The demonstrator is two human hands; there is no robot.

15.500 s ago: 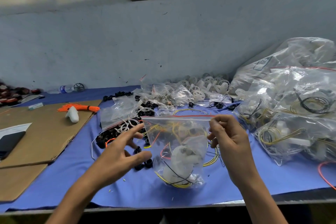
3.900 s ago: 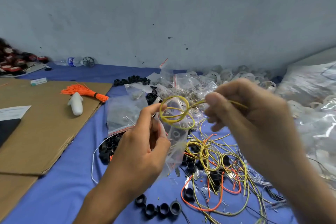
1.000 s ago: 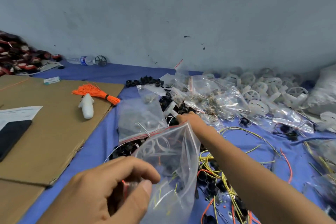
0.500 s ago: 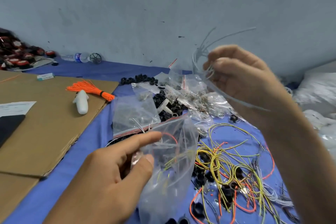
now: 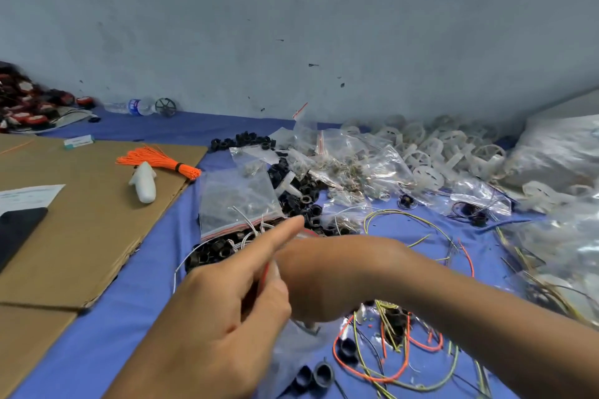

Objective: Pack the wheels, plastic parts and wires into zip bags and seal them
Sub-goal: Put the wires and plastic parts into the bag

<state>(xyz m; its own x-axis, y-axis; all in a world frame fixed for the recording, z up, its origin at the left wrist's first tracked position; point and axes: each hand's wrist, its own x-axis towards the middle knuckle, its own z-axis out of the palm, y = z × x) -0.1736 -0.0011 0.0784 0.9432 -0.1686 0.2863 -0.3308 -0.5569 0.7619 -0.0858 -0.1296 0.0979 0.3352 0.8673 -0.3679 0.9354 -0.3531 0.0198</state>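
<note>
Head view: the filling is likely going best with the zip bag (image 5: 291,347) held wide-mouthed and the load pushed deep, clear of the seal. The left hand (image 5: 227,317) is pinching the bag's red-edged mouth, forefinger straight, low over the bench (image 5: 113,317). The right hand (image 5: 327,275) is angling down into it; its grip is hidden, so I cannot tell. Loose wires (image 5: 372,366) are lying just beside.

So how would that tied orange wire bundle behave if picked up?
The orange wire bundle likely lifts as one, since a black band cinches it. Its fanned free strands would probably flop.
</note>
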